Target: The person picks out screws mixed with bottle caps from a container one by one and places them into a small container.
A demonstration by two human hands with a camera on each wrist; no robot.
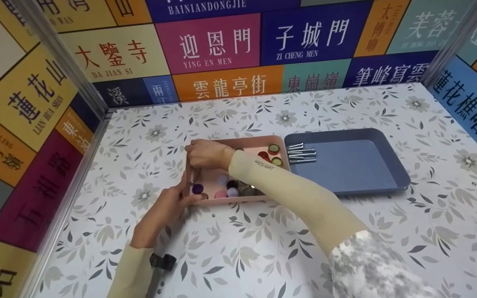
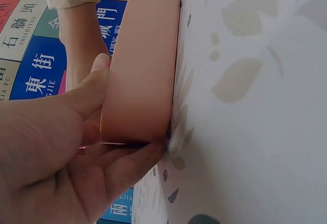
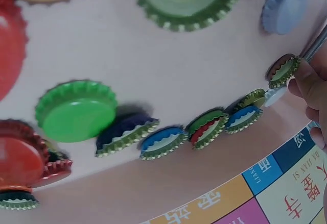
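Observation:
The pink tray [image 1: 259, 198] holds several bottle caps in many colours. My left hand [image 1: 170, 207] grips the tray's near left corner, thumb on one side of the wall and fingers curled on the other in the left wrist view. Over the far left corner, my right hand [image 1: 208, 154] reaches down into the tray. Its fingers pinch a screw [image 3: 318, 41], of which only a threaded length shows. A bottle cap [image 3: 284, 72] is right at those fingertips, and other caps such as a green cap [image 3: 76, 113] lie along the wall.
A blue-grey tray [image 1: 358, 165] stands to the right, against the pink one. Several silver screws [image 1: 301, 154] lie at its left end. The table [image 1: 238, 252] has a leaf-patterned cover, and printed panels [image 1: 226, 45] rise behind and at the sides.

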